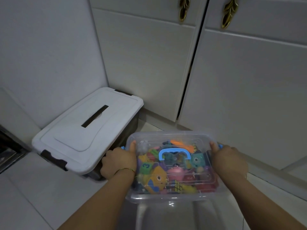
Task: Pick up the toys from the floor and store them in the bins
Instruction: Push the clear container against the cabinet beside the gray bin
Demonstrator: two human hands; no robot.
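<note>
You've got two bins in front of you: one clear bin (166, 199) and one bigger bin (86, 130) with a white lid. The toys (157, 178) in the clear one are too jumbled to count. One blue handle (174, 153) up top. Two hands, your left hand (116, 161) and right hand (229, 161), one bangle (126, 170). Two black latches (54, 159) (123, 92), two cabinet doors (146, 63) (249, 97), two gold leaf handles (184, 7) (230, 12).

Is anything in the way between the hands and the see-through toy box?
No, nothing visible. The left hand and the right hand hold the clear toy box by its two ends, thumbs on its lid. The big white-lidded bin sits off to the left, not between them.
</note>
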